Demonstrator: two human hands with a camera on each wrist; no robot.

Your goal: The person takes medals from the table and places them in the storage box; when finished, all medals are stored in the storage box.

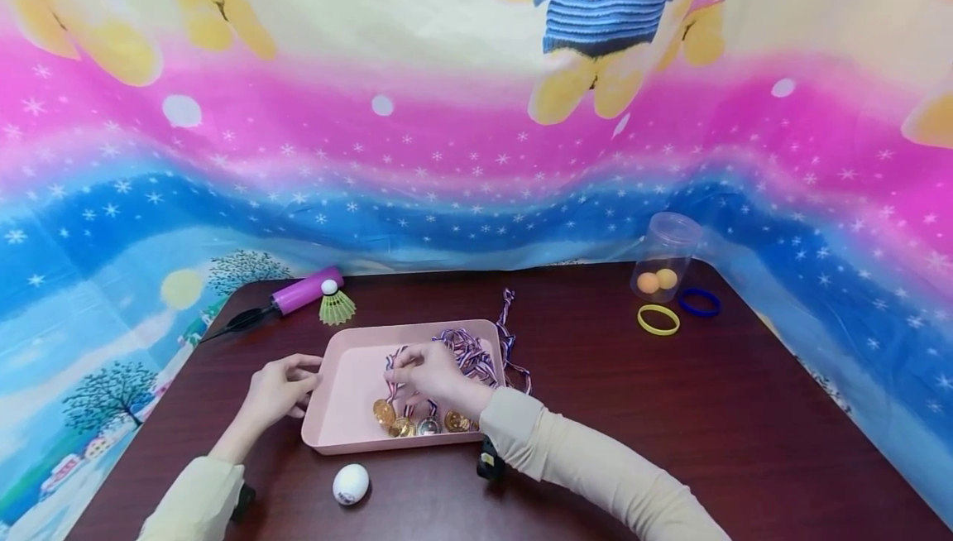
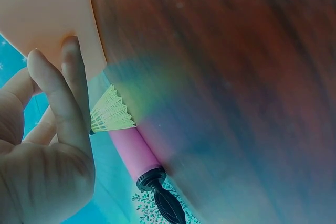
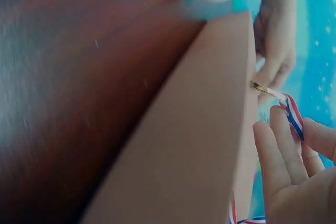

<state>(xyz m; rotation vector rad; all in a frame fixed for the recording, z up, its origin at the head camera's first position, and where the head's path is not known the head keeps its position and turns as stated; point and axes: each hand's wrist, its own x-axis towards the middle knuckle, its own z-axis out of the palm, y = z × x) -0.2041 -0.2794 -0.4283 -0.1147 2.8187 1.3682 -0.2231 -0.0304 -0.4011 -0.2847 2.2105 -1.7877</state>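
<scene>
Cream sleeves end in wide cuffs — black wrist cameras show below, the right bearing a yellowish patch.

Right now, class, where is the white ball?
In the head view, the white ball sits left of centre on the table, on the near side of the pink tray, below and right of the left hand.

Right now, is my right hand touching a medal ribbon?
Touching: the right wrist view shows the right hand pinching the striped ribbon.
</scene>
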